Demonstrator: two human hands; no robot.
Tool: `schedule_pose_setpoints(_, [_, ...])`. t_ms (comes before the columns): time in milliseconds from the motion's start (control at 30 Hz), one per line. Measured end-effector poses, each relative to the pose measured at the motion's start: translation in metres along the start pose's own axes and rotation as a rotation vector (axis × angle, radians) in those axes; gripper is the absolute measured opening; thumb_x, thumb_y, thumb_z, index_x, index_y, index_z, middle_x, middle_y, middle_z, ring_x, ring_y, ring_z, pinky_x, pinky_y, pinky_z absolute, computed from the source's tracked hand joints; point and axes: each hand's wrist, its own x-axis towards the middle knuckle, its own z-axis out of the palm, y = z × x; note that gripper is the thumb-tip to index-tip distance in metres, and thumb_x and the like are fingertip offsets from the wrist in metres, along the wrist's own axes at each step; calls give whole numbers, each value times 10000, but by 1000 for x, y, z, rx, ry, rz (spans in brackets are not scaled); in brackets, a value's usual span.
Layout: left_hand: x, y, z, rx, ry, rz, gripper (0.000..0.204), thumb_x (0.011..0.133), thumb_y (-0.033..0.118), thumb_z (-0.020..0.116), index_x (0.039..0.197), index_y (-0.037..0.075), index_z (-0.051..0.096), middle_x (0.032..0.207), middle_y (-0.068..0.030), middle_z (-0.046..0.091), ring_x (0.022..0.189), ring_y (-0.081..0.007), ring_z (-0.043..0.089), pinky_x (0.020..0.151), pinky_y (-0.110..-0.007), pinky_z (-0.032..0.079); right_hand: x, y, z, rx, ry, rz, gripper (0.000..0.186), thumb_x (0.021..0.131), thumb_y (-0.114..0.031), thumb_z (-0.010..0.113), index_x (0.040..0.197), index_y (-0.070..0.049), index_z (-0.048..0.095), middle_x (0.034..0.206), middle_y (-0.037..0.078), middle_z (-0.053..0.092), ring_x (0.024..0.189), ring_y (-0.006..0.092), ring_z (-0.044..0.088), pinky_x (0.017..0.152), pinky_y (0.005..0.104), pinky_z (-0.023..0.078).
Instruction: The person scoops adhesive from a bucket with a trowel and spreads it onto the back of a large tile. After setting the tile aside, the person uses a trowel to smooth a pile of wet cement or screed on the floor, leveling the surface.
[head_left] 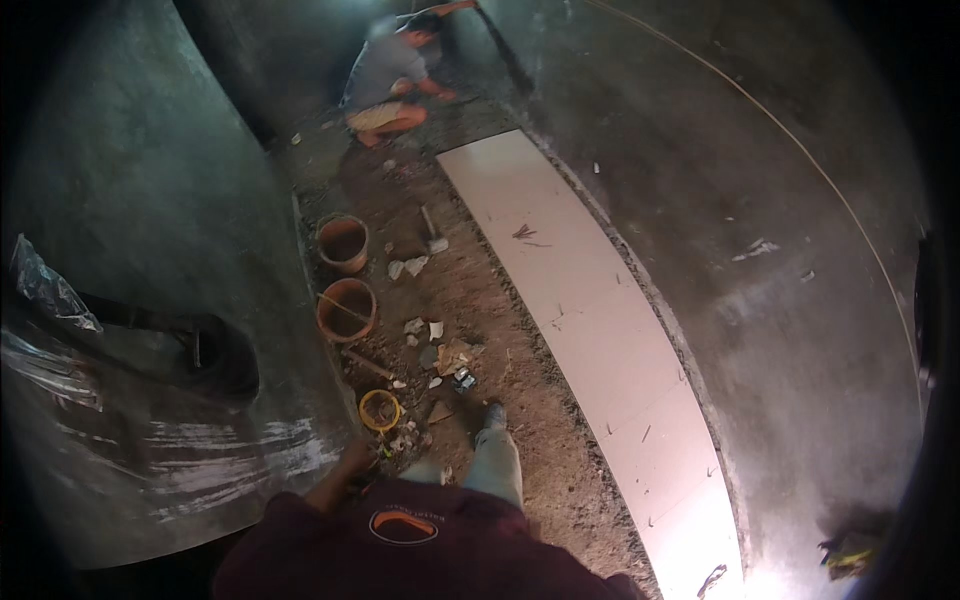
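My left forearm comes out of a maroon sleeve, and my left hand (352, 462) hangs low beside my leg. It is dark and smeared, so its fingers cannot be made out. Nearest to it is a round yellow-rimmed thing (380, 410), perhaps a small bucket, with rubble (408, 438) just below. My right hand does not show. To my right runs a strip of pale tiles (560, 290) laid along the earth floor, with small clips or spacers standing at the joints and a few thin dark pieces (523, 232) on top.
Two orange-brown buckets (344, 244) stand along the left wall. A mallet (434, 230) lies beyond, with broken tile pieces (458, 357) nearer my feet. At the far end a co-worker (385, 80) crouches by the wall. A crumpled plastic sheet (50, 285) is at left.
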Motion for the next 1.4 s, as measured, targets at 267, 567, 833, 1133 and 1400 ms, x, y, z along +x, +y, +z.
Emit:
schedule_pose_setpoints(267, [-60,81,-27,-810,258,-429,351,901,242,600,1186,54,679,1038,-185,711,951,-290,683,759,-409,540,209,142,-190,321,132,135,189,841,-261,621,897,-101,705,842,162,701,765,305,692,662,451,536])
schedule_pose_setpoints(567, [-26,148,15,-1184,46,-570,351,913,237,602,1200,45,666,1073,-175,703,957,-280,677,759,-387,536,352,48,-291,808,-224,92,273,926,-237,619,1095,-28,668,833,111,690,643,183,660,549,311,525])
schedule_pose_setpoints(833, [172,173,-108,-1431,-12,-505,356,919,230,604,1212,34,655,1114,-172,693,974,-280,670,778,-373,534,530,48,-310,11,-255,-273,289,922,-226,575,1107,-47,708,889,102,727,792,222,697,698,367,547])
schedule_pose_setpoints(1133, [286,149,-342,-1221,359,-540,424,891,178,622,1261,-27,608,1169,-159,658,1041,-242,650,864,-338,522,801,-123,-543,493,-159,26,380,921,-367,500,896,-40,693,818,176,674,681,279,647,699,434,527])
schedule_pose_setpoints(1400, [333,90,-437,-1187,307,-602,587,907,300,663,1393,14,499,1222,-110,617,944,-217,648,862,-373,519,824,-345,-656,478,161,-571,309,914,-280,640,1158,-95,679,981,135,702,924,303,660,794,380,532])
